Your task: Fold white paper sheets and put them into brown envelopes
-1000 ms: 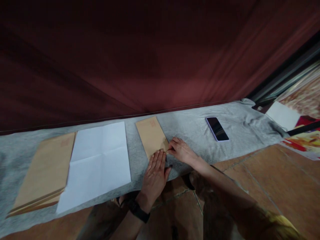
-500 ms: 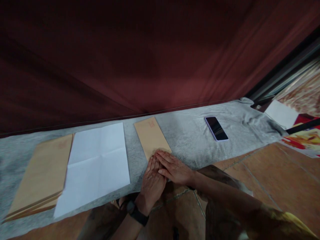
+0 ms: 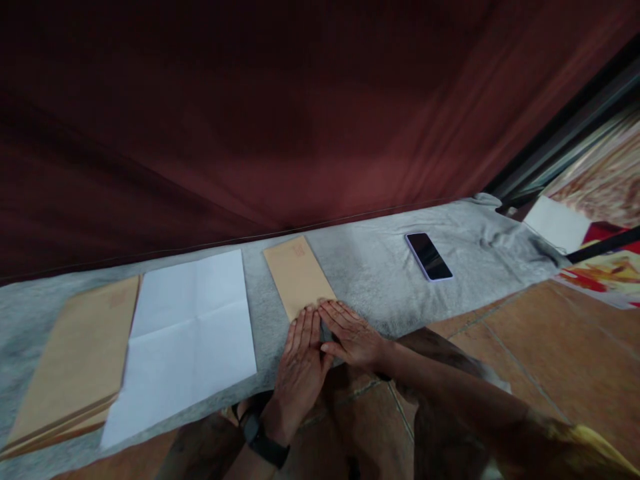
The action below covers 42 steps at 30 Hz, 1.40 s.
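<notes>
A small brown envelope (image 3: 299, 270) with a faint red print at its far end lies on the grey cloth. Both hands press flat on its near end, which they cover. My left hand (image 3: 301, 347) has its fingers stretched out side by side, a dark watch on the wrist. Beside it, my right hand (image 3: 354, 335) also lies flat with outstretched fingers, thumb pointing toward the left hand. To the left are white paper sheets (image 3: 193, 333) with crossing fold creases, partly beside a stack of larger brown envelopes (image 3: 83, 353).
A phone (image 3: 429, 256) in a pale purple case lies to the right on the grey cloth (image 3: 370, 253). Behind it hangs a dark red curtain (image 3: 320, 133). Tiled floor (image 3: 520, 347) shows below the near edge. A white sheet (image 3: 557, 225) and colourful printed paper (image 3: 607, 270) are at far right.
My hands have moved apart: the right fingers rested over the left ones and now lie next to them on the envelope. The view has shifted slightly.
</notes>
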Motion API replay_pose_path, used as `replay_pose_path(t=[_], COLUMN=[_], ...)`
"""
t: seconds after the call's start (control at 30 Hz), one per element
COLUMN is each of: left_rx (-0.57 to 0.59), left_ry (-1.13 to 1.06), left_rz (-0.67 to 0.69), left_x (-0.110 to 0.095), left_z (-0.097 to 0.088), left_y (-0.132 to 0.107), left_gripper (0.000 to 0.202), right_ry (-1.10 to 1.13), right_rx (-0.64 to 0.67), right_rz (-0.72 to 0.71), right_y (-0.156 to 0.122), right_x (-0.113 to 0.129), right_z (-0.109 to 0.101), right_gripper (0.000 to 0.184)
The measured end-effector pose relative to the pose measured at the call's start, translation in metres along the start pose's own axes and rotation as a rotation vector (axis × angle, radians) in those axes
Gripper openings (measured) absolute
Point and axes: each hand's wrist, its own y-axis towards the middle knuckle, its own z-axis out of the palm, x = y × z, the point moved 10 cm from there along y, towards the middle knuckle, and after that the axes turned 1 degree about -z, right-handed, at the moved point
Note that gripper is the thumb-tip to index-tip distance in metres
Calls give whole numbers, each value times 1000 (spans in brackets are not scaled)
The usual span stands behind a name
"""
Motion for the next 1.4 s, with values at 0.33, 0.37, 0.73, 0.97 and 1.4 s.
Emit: replay_pose_path(t=[0.33, 0.37, 0.73, 0.97, 1.4], left_rx=[-30, -35, -86, -59, 152], left_ry=[81, 92, 141, 229, 335], left_rz=[-26, -29, -64, -120, -7], left_x=[9, 10, 24, 29, 27], left_z=[-9, -11, -21, -27, -26], left_y=[-8, -9, -22, -12, 17], left_gripper=[74, 75, 75, 49, 48], right_ry=[-81, -89, -140, -170, -302], right_rx=[-32, -35, -9, 8, 65], right_rz=[22, 33, 87, 93, -54], right_y=[-8, -9, -14, 6, 43], right_x=[-7, -9, -19, -9, 26], right_z=[-2, -2, -9, -15, 9], right_gripper=[74, 74, 75, 64, 30])
